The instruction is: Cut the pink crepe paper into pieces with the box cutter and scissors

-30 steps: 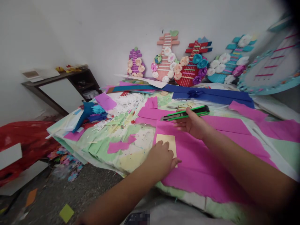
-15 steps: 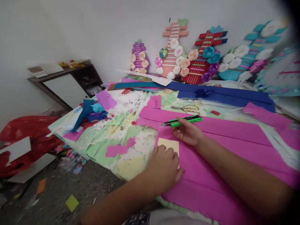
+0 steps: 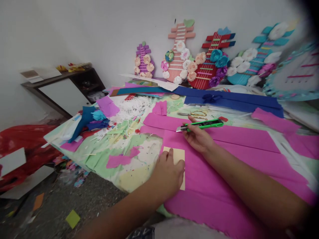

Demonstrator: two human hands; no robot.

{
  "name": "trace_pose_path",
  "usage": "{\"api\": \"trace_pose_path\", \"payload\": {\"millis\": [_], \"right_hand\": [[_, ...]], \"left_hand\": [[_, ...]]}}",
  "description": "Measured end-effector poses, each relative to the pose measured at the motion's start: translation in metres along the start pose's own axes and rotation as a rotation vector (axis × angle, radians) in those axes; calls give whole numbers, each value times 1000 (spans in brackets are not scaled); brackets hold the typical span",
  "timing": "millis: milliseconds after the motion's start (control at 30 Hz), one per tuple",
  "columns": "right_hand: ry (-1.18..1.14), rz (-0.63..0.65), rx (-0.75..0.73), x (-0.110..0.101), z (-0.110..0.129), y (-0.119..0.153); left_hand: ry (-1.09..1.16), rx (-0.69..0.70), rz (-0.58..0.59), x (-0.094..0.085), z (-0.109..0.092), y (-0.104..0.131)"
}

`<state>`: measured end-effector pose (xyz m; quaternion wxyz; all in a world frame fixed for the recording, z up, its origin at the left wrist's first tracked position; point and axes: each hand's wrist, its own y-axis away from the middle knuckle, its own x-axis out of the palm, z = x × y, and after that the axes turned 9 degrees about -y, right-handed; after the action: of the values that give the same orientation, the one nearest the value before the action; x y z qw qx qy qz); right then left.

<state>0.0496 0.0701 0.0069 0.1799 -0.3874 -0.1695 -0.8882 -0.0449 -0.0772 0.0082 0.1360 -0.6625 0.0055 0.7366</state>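
Observation:
A green and black utility knife [image 3: 205, 124] is in my right hand [image 3: 199, 138], its bare blade pointing left just above a pink crepe paper sheet [image 3: 219, 172]. Pressed onto a cream rectangular card [image 3: 178, 154] is my left hand [image 3: 168, 172], fingers spread over it. That card lies on the left edge of the pink sheet, partly hidden by the hand. Behind the knife, gold-handled scissors [image 3: 195, 115] rest on the table.
Blue crepe paper [image 3: 249, 102], tangled white string [image 3: 136, 108] and pink scraps [image 3: 123, 159] lie on the covered table [image 3: 99, 166]. Flower-decorated lute shapes [image 3: 210, 66] lean on the wall. A low cabinet [image 3: 64, 94] and a red plastic bag [image 3: 30, 139] stand left.
The knife has turned and its blade extends further out. My left hand has shifted on the card, baring more of its upper and right parts. The whole view has slid slightly.

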Motion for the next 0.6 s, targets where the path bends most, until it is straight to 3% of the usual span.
{"api": "trace_pose_path", "payload": {"millis": [200,367,600], "right_hand": [[325,178,-27,3,-9,9],[443,205,-69,0,-18,8],[563,257,41,0,-16,9]], "left_hand": [[19,-37,-28,4,-2,3],[7,-48,-8,4,-4,3],[-29,5,42,3,-3,4]]}}
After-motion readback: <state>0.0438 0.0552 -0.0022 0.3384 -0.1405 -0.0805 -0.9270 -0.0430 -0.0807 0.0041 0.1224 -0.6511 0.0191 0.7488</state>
